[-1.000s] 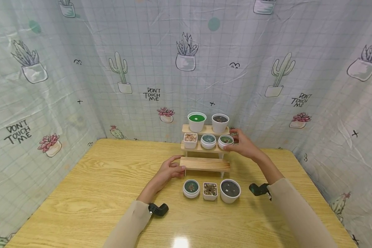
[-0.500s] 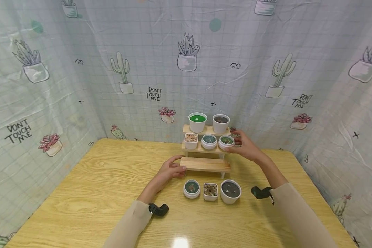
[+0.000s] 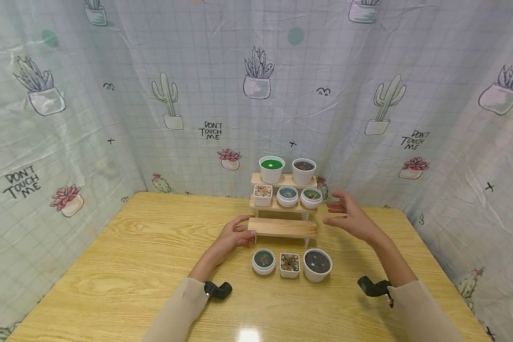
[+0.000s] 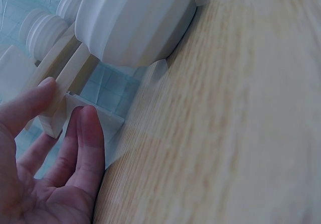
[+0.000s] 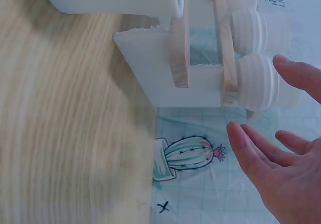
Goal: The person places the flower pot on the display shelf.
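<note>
My left hand (image 3: 232, 237) grips the left end of the lowest step (image 3: 282, 227) of a three-tier wooden plant stand. In the left wrist view the thumb lies over the board's edge (image 4: 60, 101), with fingertips by the white side support (image 4: 98, 114). My right hand (image 3: 354, 222) is off the stand's right side, fingers spread and holding nothing. Nearest to it is a round white pot (image 3: 311, 203) with green filling, on the middle step's right end. Beside that pot stand a round pot with blue-green filling (image 3: 287, 193) and a square pot of pale pebbles (image 3: 262, 191).
The top step carries a white pot with bright green filling (image 3: 271, 164) and a dark-filled pot (image 3: 304, 166). In front of the stand sit a round pot (image 3: 263, 259), a square pebble pot (image 3: 289, 262) and a larger dark-filled pot (image 3: 318, 262). A printed curtain (image 3: 196, 71) hangs behind the table.
My right hand has let go of the green-filled round pot on the middle step and drawn back to the right and towards me. My left hand keeps its grip on the stand.
</note>
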The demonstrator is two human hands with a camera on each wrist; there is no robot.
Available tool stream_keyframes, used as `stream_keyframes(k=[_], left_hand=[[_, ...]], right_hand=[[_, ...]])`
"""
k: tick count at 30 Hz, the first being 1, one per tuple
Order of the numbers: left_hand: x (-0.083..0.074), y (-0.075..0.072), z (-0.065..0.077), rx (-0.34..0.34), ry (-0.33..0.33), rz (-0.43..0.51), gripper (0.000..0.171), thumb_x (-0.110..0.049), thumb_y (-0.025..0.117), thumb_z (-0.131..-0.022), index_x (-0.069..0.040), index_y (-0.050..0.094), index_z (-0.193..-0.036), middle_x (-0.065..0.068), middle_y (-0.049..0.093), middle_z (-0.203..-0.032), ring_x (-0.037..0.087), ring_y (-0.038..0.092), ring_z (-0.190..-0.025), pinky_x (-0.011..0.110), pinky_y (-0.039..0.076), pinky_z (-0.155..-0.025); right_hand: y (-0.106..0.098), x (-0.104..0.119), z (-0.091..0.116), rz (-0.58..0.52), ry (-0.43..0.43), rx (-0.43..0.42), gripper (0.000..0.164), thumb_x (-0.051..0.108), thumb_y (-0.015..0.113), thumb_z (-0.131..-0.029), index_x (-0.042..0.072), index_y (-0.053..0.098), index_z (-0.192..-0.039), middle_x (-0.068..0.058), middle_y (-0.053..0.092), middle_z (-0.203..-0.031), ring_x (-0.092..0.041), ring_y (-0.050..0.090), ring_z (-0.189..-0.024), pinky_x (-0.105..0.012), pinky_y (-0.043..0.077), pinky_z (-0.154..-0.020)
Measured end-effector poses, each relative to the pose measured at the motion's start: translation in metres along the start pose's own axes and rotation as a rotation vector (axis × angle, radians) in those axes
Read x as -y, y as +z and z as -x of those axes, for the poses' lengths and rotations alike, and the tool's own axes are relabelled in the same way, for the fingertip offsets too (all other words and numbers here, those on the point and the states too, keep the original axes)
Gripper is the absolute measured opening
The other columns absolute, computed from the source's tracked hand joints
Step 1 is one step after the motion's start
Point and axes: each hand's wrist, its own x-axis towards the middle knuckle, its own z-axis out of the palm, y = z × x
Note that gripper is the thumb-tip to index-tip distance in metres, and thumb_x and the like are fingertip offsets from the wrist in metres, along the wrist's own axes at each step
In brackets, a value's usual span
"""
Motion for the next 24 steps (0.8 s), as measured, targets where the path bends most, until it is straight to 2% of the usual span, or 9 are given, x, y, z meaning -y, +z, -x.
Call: stream_keyframes(k=[5, 12, 17, 20, 24], left_hand=[[-0.001, 0.000, 0.000, 0.002, 0.002, 0.002, 0.068, -0.011, 0.072, -0.096, -0.010, 0.039, -0.156, 0.008, 0.068, -0.096, 0.017, 0.072, -0.086, 0.030, 0.062, -0.080], [0.000, -0.001, -0.001, 0.009, 0.004, -0.004, 0.067, -0.012, 0.072, -0.096, -0.010, 0.040, -0.155, 0.008, 0.069, -0.097, 0.018, 0.072, -0.087, 0.030, 0.063, -0.080], [0.000, 0.000, -0.001, 0.010, 0.008, -0.010, 0.067, -0.012, 0.072, -0.096, -0.011, 0.041, -0.155, 0.008, 0.068, -0.096, 0.017, 0.072, -0.087, 0.030, 0.063, -0.080], [0.001, 0.000, -0.002, 0.007, 0.007, -0.012, 0.067, -0.012, 0.072, -0.096, -0.010, 0.041, -0.155, 0.008, 0.069, -0.096, 0.017, 0.072, -0.087, 0.030, 0.062, -0.080], [0.000, 0.000, -0.001, 0.004, 0.005, -0.009, 0.066, -0.012, 0.072, -0.097, -0.010, 0.040, -0.155, 0.008, 0.069, -0.097, 0.017, 0.072, -0.087, 0.030, 0.063, -0.080]], right_hand=[[0.002, 0.001, 0.015, 0.005, -0.024, -0.004, 0.083, 0.020, 0.074, -0.097, -0.004, 0.021, -0.156, -0.032, 0.047, -0.149, -0.050, 0.048, -0.139, -0.063, 0.046, -0.111], [0.006, 0.002, 0.032, 0.013, -0.039, 0.034, 0.076, 0.018, 0.072, -0.098, -0.003, 0.025, -0.155, -0.029, 0.052, -0.143, -0.048, 0.053, -0.134, -0.062, 0.049, -0.108], [0.009, -0.004, 0.037, 0.012, -0.056, 0.084, 0.069, 0.019, 0.073, -0.097, 0.000, 0.034, -0.151, -0.027, 0.057, -0.136, -0.043, 0.058, -0.127, -0.052, 0.055, -0.101], [0.011, -0.010, 0.038, -0.014, -0.076, 0.147, 0.065, 0.018, 0.075, -0.096, 0.000, 0.040, -0.148, -0.028, 0.057, -0.136, -0.042, 0.059, -0.126, -0.044, 0.057, -0.099], [0.014, -0.015, 0.040, -0.071, -0.120, 0.236, 0.064, 0.013, 0.075, -0.094, -0.004, 0.043, -0.146, -0.031, 0.056, -0.138, -0.046, 0.057, -0.126, -0.036, 0.059, -0.097]])
